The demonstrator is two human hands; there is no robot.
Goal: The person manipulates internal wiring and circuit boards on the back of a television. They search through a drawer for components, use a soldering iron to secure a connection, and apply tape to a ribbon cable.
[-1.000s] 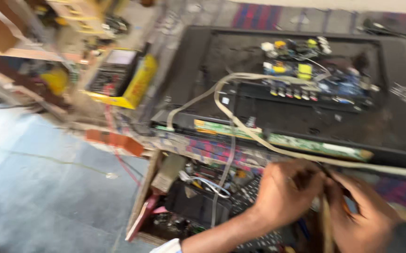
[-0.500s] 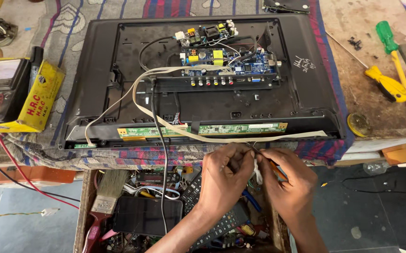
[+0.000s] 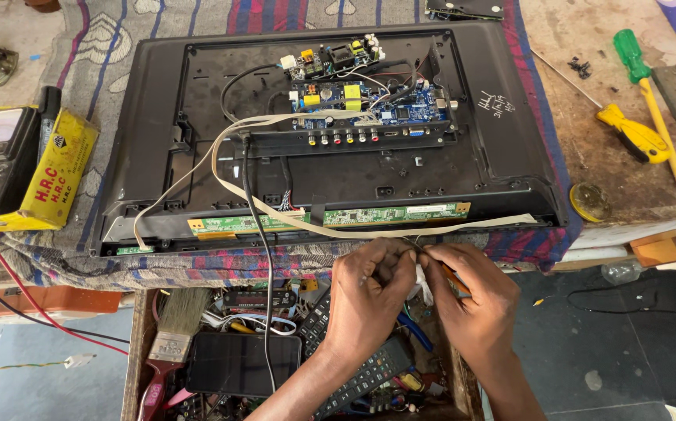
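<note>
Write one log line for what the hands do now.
left hand: pinching small white piece | right hand: pinching it too | above: open television back

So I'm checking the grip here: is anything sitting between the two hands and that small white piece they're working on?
Nothing visible does. The left hand and right hand meet directly around the small white piece, fingers pinching it, just below the edge of the opened television back.

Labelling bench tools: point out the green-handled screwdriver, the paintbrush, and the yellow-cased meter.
green-handled screwdriver (image 3: 627,48), head view, on its green handle.
paintbrush (image 3: 173,335), head view, on the metal band below the bristles.
yellow-cased meter (image 3: 61,168), head view, on the yellow case side.
</note>
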